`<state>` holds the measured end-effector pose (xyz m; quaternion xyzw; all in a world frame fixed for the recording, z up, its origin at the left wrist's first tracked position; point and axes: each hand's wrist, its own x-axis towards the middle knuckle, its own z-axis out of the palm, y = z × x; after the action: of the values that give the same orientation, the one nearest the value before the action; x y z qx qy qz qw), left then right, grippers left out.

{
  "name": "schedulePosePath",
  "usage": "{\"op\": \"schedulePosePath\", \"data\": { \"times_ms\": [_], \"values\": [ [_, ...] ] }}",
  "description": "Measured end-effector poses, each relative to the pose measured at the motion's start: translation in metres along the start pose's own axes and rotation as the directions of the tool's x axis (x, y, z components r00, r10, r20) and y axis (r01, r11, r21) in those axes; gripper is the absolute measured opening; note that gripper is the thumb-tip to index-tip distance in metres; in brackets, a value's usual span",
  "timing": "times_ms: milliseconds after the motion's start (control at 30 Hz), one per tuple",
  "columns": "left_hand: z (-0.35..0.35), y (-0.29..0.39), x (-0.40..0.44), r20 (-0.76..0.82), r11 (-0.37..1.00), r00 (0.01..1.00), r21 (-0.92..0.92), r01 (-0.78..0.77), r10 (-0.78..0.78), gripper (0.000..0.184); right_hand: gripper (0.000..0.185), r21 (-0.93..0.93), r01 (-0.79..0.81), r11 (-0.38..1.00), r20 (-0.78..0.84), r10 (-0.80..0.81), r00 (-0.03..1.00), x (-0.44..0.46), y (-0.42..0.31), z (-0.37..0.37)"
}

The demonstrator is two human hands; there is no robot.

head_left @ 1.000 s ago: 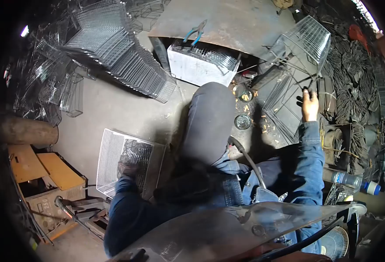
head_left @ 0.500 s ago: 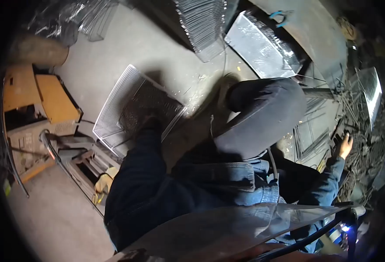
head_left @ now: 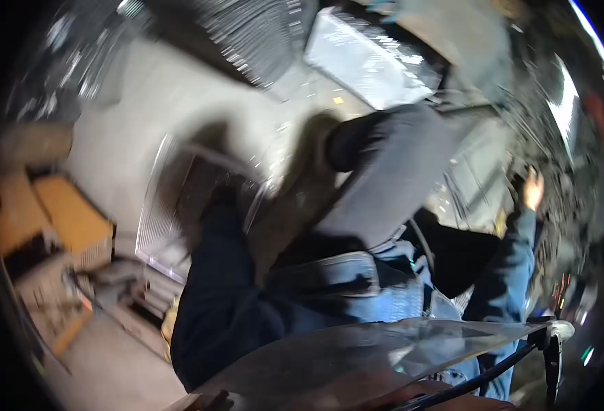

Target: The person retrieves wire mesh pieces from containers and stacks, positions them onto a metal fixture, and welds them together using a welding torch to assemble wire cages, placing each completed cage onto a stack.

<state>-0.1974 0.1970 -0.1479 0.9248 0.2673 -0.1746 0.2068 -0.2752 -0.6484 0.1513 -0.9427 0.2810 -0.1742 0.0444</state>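
Right hand [head_left: 533, 190] out to the side

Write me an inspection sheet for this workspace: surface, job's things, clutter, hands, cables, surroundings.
Surface: pale floor, strewn with small bits, one a yellow scrap.
Job's things: wire basket on the floor.
Clutter: stacked wire racks; white box; dark heap on the right.
Hands: left hand at the basket, deep in shadow; right hand by the heap; both grips unclear.
Cables: hose beside the bent leg.
Surroundings: orange-panelled machine on the left; clear visor in front.
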Motion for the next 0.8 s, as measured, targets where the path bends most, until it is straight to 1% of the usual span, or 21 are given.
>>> {"op": "schedulePosePath", "data": {
  "times_ms": [33, 67, 100, 133, 167, 233, 300, 367, 400, 433, 467, 500, 533, 567, 600, 633, 667, 700, 733, 767, 800],
  "values": [
    [0.004, -0.005, -0.002, 0.005, 0.999, 0.999, 0.002, -0.034, 0.034, 0.060, 0.053, 0.056, -0.032, 0.998, -0.003, 0.033, 0.999, -0.006, -0.027, -0.009],
    [0.005, -0.010, -0.003, 0.007, 0.998, 0.998, -0.001, -0.061, 0.061, 0.060, 0.053, 0.201, -0.218, 0.955, -0.037, 0.230, 0.972, -0.003, -0.028, 0.002],
    [0.003, -0.017, -0.003, 0.003, 0.996, 0.996, -0.002, -0.086, 0.086, 0.060, 0.052, 0.195, -0.277, 0.941, -0.092, 0.299, 0.950, -0.009, -0.052, 0.002],
    [0.001, -0.021, -0.004, -0.003, 0.994, 0.994, -0.002, -0.107, 0.107, 0.061, 0.045, 0.199, -0.145, 0.969, -0.144, 0.176, 0.974, -0.009, -0.045, 0.005],
    [-0.003, -0.028, -0.005, -0.010, 0.992, 0.992, 0.000, -0.124, 0.124, 0.061, 0.038, 0.361, -0.196, 0.912, -0.095, 0.245, 0.965, -0.014, -0.071, -0.005],
    [-0.014, -0.042, -0.006, -0.033, 0.987, 0.987, -0.008, -0.161, 0.160, 0.062, 0.025, 0.645, -0.293, 0.706, 0.006, 0.378, 0.926, -0.026, -0.126, -0.026],
    [-0.033, -0.061, -0.006, -0.078, 0.978, 0.976, -0.039, -0.205, 0.202, 0.062, 0.026, 0.741, -0.366, 0.563, 0.093, 0.454, 0.886, -0.026, -0.134, -0.030],
    [-0.061, -0.083, 0.004, -0.114, 0.959, 0.956, -0.056, -0.278, 0.271, 0.063, 0.025, 0.769, -0.372, 0.520, 0.136, 0.436, 0.890, -0.026, -0.124, -0.025],
    [-0.078, -0.095, 0.019, -0.094, 0.953, 0.950, -0.032, -0.302, 0.298, 0.064, 0.025, 0.780, -0.374, 0.502, 0.156, 0.423, 0.893, -0.025, -0.119, -0.023],
    [-0.099, -0.103, 0.039, 0.050, 0.957, 0.959, 0.066, -0.282, 0.279, 0.044, 0.027, 0.769, -0.380, 0.514, 0.160, 0.421, 0.893, -0.023, -0.115, -0.021],
    [-0.134, -0.076, 0.022, 0.043, 0.940, 0.968, 0.230, -0.250, 0.247, 0.033, 0.028, 0.758, -0.385, 0.526, 0.163, 0.419, 0.893, -0.022, -0.110, -0.018],
    [-0.159, -0.079, 0.030, 0.036, 0.820, 0.831, 0.139, -0.555, 0.556, 0.034, 0.029, 0.746, -0.390, 0.539, 0.169, 0.414, 0.894, -0.021, -0.103, -0.016],
    [-0.189, -0.021, -0.005, -0.040, 0.797, 0.797, -0.020, -0.604, 0.603, 0.030, 0.036, 0.714, -0.324, 0.620, 0.078, 0.390, 0.918, -0.021, -0.089, -0.006],
    [-0.219, 0.036, -0.041, -0.116, 0.736, 0.756, -0.175, -0.654, 0.645, 0.027, 0.041, 0.717, -0.328, 0.615, 0.043, 0.430, 0.902, -0.025, -0.088, -0.005],
    [-0.250, 0.093, -0.077, -0.190, 0.644, 0.708, -0.307, -0.701, 0.680, 0.024, 0.046, 0.720, -0.330, 0.610, 0.008, 0.469, 0.883, -0.029, -0.088, -0.006],
    [-0.265, 0.154, -0.112, -0.282, 0.477, 0.627, -0.449, -0.755, 0.726, 0.023, 0.049, 0.539, -0.342, 0.770, -0.096, 0.459, 0.883, -0.040, -0.106, -0.024],
    [-0.282, 0.203, -0.139, -0.285, 0.498, 0.596, -0.348, -0.794, 0.751, 0.023, 0.046, 0.360, -0.012, 0.933, -0.446, 0.183, 0.876, -0.042, -0.073, 0.004],
    [-0.277, 0.243, -0.147, -0.279, 0.376, 0.606, -0.575, -0.727, 0.744, 0.023, 0.040, 0.314, -0.070, 0.947, -0.497, 0.227, 0.837, -0.050, -0.086, 0.000],
    [-0.273, 0.286, -0.167, -0.348, 0.279, 0.521, -0.551, -0.787, 0.780, 0.024, 0.034, 0.741, -0.181, 0.646, -0.227, 0.495, 0.839, -0.062, -0.120, -0.018],
    [-0.259, 0.323, -0.169, -0.338, 0.193, 0.482, -0.622, -0.759, 0.808, 0.022, 0.030, 0.820, -0.158, 0.550, -0.095, 0.403, 0.910, -0.068, -0.121, -0.019],
    [-0.241, 0.358, -0.175, -0.243, 0.107, 0.506, -0.817, -0.567, 0.828, 0.021, 0.027, 0.843, -0.162, 0.513, -0.012, 0.319, 0.948, -0.076, -0.140, -0.036]
  ]
}}
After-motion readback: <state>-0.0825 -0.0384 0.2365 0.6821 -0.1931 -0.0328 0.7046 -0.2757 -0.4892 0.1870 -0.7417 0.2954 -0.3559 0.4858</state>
